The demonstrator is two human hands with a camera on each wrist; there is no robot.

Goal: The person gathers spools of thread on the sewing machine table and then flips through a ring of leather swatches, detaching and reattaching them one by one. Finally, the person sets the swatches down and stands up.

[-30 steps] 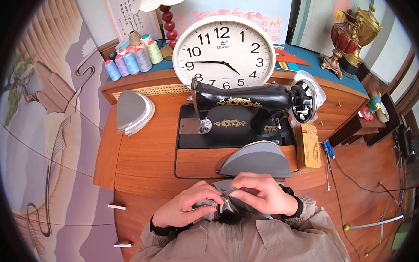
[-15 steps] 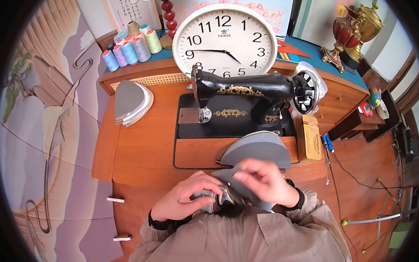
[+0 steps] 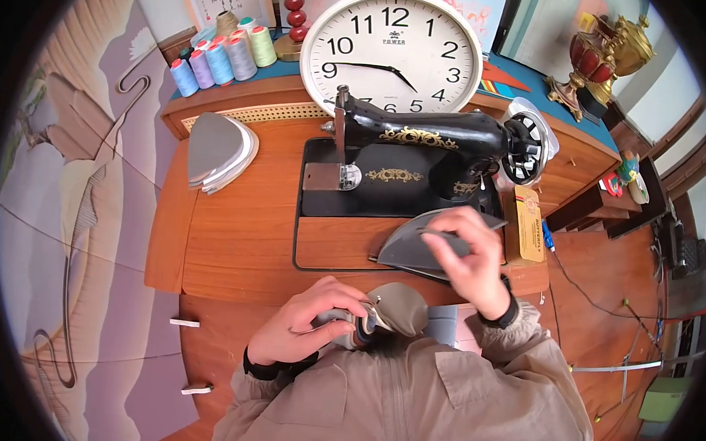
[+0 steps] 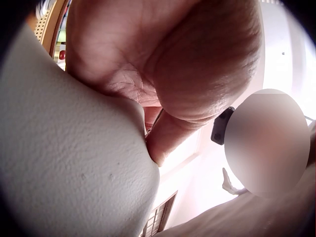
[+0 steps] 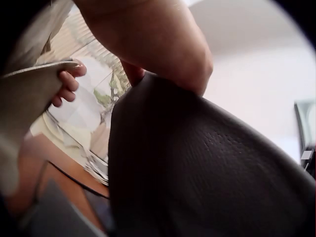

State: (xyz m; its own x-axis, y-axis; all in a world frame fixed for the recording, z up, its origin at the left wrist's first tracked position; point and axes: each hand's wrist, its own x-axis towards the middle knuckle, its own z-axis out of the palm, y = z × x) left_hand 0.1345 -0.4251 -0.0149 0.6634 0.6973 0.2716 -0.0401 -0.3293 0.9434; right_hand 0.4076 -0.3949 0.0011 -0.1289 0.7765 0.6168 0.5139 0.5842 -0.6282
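In the head view, my right hand (image 3: pixel 476 264) reaches over the near edge of the sewing table and pinches the upper edge of a dark grey leather-like panel (image 3: pixel 410 242). The right wrist view shows this panel (image 5: pixel 163 163) close up, smooth-edged and finely grained, hanging from the fingertips. Low in front of the jacket, my left hand (image 3: pixel 307 320) grips light grey curved panels (image 3: pixel 400 308) between thumb and fingers. Their pebbled surface (image 4: pixel 74 148) fills the left side of the left wrist view. Folds near the left fingertips are partly hidden.
A black sewing machine (image 3: pixel 426 137) stands on the wooden table (image 3: pixel 236 240). Another stack of curved panels (image 3: pixel 219 154) lies at left. A yellow box (image 3: pixel 528 227) sits at right. Behind are a large clock (image 3: pixel 394 55) and several thread spools (image 3: pixel 219 60).
My right hand has let go of the panels by my left hand, moved forward and right, and taken hold of a dark grey panel at the table. My left hand keeps its grip.
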